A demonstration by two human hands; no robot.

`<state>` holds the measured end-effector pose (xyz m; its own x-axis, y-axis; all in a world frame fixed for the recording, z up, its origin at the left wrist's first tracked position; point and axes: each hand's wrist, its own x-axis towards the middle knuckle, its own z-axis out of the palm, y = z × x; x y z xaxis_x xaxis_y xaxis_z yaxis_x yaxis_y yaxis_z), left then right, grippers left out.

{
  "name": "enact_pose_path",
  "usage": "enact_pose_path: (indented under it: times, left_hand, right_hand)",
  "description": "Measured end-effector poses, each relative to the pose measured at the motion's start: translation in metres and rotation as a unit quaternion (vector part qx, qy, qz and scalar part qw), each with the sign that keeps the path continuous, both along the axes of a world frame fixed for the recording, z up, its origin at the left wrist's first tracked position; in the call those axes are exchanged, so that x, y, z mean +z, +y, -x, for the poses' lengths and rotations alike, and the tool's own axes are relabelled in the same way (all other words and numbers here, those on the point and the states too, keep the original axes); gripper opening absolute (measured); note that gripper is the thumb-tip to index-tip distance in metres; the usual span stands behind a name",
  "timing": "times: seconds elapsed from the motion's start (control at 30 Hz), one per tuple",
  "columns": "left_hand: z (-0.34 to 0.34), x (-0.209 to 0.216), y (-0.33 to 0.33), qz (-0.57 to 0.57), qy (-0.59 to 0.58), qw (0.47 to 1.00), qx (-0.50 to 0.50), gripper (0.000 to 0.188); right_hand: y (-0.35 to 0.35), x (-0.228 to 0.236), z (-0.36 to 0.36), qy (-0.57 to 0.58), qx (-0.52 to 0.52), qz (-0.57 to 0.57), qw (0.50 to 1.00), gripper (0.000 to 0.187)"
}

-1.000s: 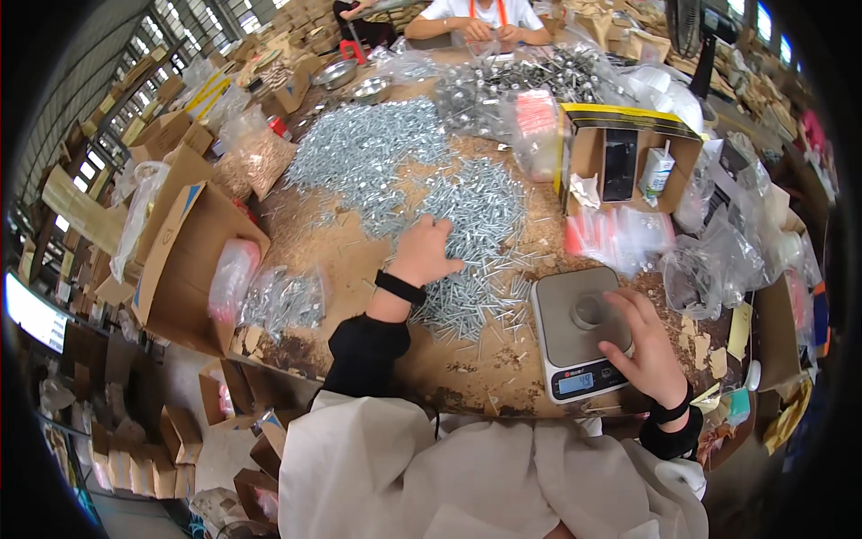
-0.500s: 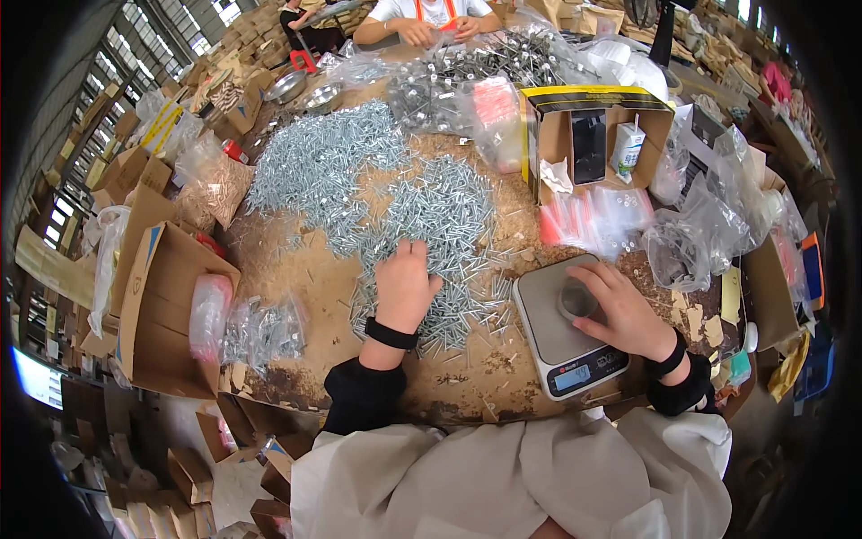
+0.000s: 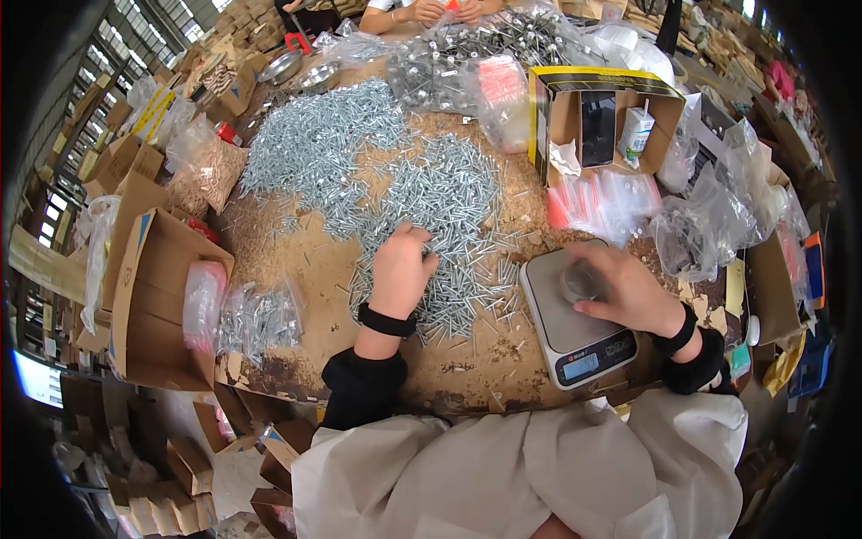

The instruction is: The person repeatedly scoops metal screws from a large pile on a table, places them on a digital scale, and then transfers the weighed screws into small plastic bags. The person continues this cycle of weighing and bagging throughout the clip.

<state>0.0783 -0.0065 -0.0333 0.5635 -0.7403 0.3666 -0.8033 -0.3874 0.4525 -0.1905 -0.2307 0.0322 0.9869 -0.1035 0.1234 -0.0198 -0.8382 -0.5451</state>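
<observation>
My left hand (image 3: 401, 274) is at the near part of a heap of small silver screws (image 3: 453, 193). Its fingers curl down into them with the thumb alongside, and how many screws lie under the fingertips is hidden. On the right, my right hand (image 3: 628, 292) is wrapped round a small greyish round cup (image 3: 577, 282), fingers at the far side and thumb at the near side. The cup is on or just above the metal plate of a digital scale (image 3: 558, 310), whose lit display (image 3: 581, 365) faces me. The cup's contents cannot be made out.
An open carton (image 3: 166, 314) stands at the left beside bagged screws (image 3: 260, 319). Farther back are a box (image 3: 561, 135) holding a phone and drink carton, red-edged plastic bags (image 3: 602, 205), and dark bagged parts (image 3: 449, 67). Across the table a person's hands (image 3: 449, 11) are at work.
My left hand has shifted slightly, its fingers curling more tightly among the screws. My right hand stays round the cup at the scale. The whole view has moved a little.
</observation>
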Motion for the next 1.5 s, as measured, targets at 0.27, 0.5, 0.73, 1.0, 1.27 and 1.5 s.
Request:
enact_pose_path:
  times: [0.27,0.5,0.73,1.0,1.27,1.5]
  left_hand:
    - [-0.001,0.028,0.006,0.112,0.128,0.983,-0.073,0.023]
    - [0.024,0.053,0.009,0.134,0.108,0.966,-0.194,0.028]
    - [0.032,0.054,0.01,0.136,0.114,0.954,-0.24,0.031]
    - [0.028,0.045,0.015,0.246,0.157,0.942,-0.168,0.031]
    - [0.026,0.038,0.012,0.244,0.149,0.952,-0.109,0.023]
    - [0.007,0.031,0.021,0.336,0.171,0.926,-0.031,0.016]
  right_hand:
    - [0.011,0.018,-0.081,-0.031,0.104,-0.014,0.994,0.073]
    - [0.043,-0.009,-0.14,0.009,0.138,-0.171,0.976,0.058]
    - [0.042,-0.023,-0.124,-0.048,0.126,-0.146,0.98,0.057]
    - [0.019,-0.003,-0.063,-0.019,0.095,-0.06,0.993,0.054]
    - [-0.009,-0.014,0.005,-0.07,0.011,0.027,0.997,0.067]
    - [-0.097,-0.049,0.103,-0.078,-0.328,0.084,0.938,0.022]
